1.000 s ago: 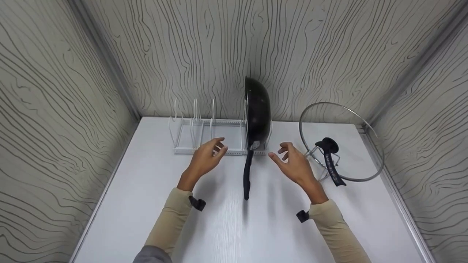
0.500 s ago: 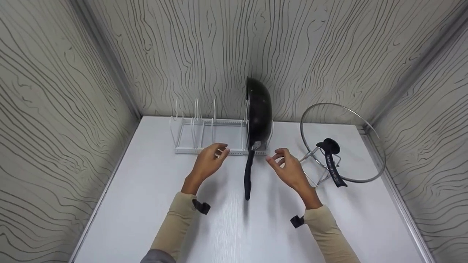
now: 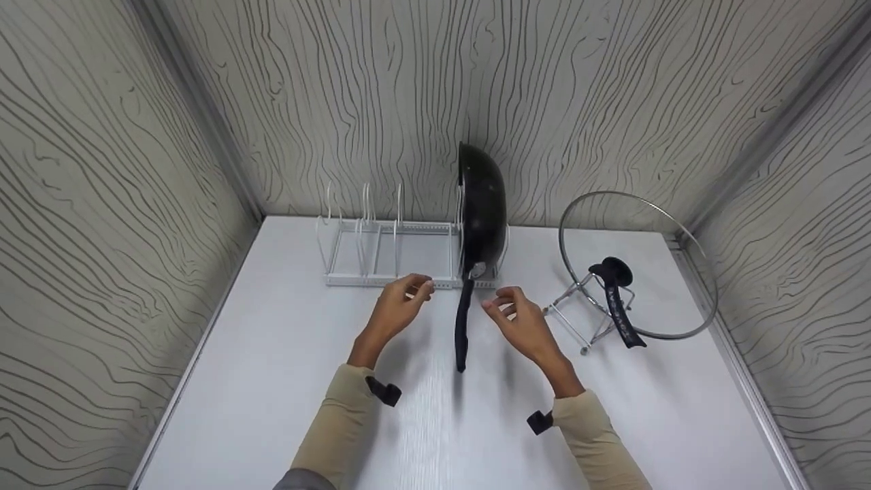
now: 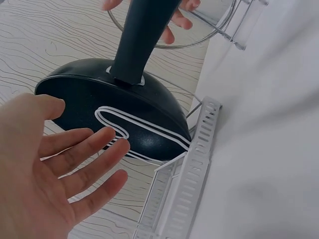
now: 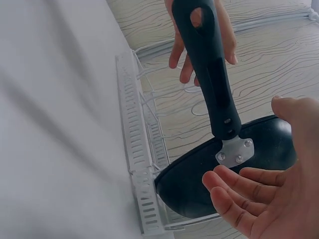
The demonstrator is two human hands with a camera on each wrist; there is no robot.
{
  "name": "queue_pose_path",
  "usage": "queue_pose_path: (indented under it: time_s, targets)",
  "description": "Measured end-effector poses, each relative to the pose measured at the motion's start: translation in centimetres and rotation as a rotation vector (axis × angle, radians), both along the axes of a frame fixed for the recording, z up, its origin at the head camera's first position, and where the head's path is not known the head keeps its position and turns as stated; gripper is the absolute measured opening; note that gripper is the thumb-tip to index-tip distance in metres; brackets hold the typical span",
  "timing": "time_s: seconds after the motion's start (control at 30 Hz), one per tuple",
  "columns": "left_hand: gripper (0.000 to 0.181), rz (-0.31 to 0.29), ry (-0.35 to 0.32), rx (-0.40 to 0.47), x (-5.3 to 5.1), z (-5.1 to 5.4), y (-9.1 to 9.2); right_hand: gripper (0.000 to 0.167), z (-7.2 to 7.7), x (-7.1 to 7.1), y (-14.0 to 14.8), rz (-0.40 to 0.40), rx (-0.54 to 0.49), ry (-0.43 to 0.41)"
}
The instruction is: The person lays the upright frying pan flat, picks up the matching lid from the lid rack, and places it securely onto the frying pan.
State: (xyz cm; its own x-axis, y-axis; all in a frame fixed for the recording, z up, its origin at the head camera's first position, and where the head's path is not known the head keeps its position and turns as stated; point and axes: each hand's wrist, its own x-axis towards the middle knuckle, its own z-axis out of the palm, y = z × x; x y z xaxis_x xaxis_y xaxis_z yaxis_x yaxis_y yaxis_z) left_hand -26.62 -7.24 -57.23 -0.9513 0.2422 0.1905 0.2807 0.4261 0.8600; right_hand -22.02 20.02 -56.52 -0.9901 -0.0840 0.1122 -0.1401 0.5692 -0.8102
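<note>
A black frying pan [image 3: 484, 204] stands on its edge in the right end of a white wire rack [image 3: 422, 282], its dark handle [image 3: 462, 327] pointing toward me. To the left of the handle hovers my left hand [image 3: 400, 303], fingers loosely bent and holding nothing. On the other side my right hand [image 3: 522, 325] is likewise relaxed, apart from the handle. Both wrist views show bare palms, with the left fingers [image 4: 94, 149] near the pan's open side and the right fingers [image 5: 239, 194] near its underside.
At the right, a glass lid [image 3: 708, 299] with a metal rim and black handle [image 3: 619, 306] leans in a wire stand [image 3: 571, 327]. Wood-patterned panels [image 3: 408, 88] enclose the white table [image 3: 435, 435] at the back and sides.
Both hands have drawn closer to the pan handle and toward me, the left moving right and the right moving left. Pan, rack and lid have stayed in place.
</note>
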Motion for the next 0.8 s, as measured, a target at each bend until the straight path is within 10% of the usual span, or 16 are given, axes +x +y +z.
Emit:
queue_pose_path:
  time_s: [0.8]
  targets:
    - [0.038,-0.035,-0.264,0.288,1.2,-1.4,4.1,0.042,-2.2,1.1,-3.1,0.071,-0.225,-0.154]
